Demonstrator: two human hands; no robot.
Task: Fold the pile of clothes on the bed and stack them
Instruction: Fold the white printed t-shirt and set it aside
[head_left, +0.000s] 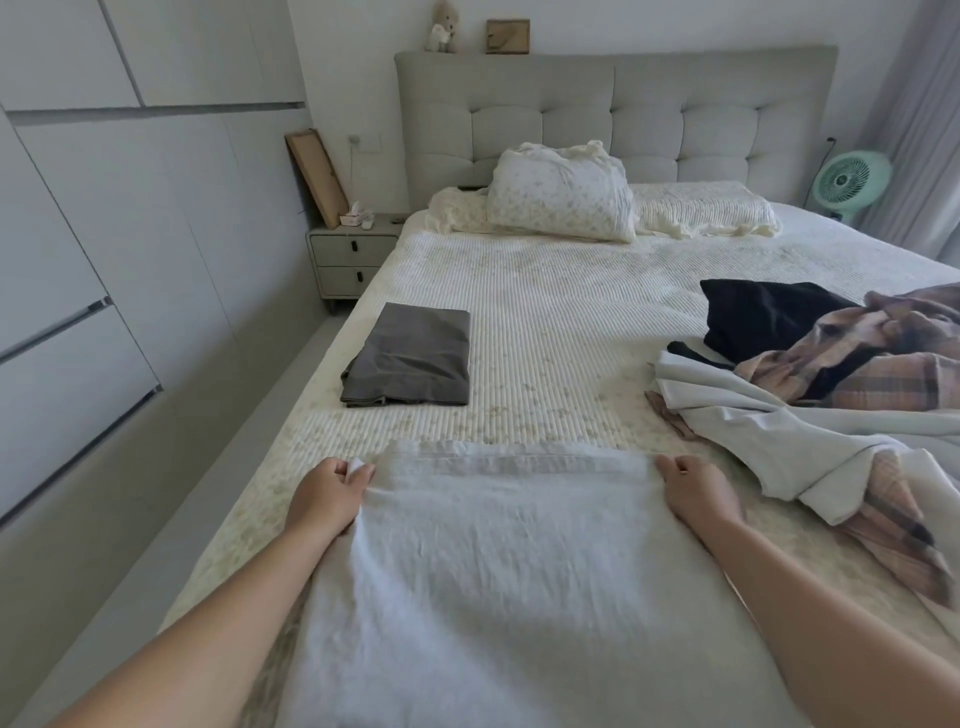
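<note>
Wardrobe (104, 260): white doors along the far left, no part in the job.
Nightstand (350, 257): beside the bed head, with a tissue box on top.
Grey piece (410, 358): folded flat into a rectangle on the left of the bed (545, 312); judged the first finished item and the start of the stack.
Left hand (327, 499): fingers curled, pinching the far-left corner of the white cloth.
White cloth (498, 561): spread flat at the near edge of the bed, running down out of view; its far edge shows a doubled layer, so a fold looks under way.
Right hand (698, 493): on the far-right corner of the cloth, fingers bent over the edge; it appears to grip it, though the thumb is hidden.
Pile (831, 374): right side, well apart from the grey piece; a black garment, a pale one and plaid ones lie tangled and unfolded.
Progress: early. One piece done, one in hand, and at least three left, then the stacking.
</note>
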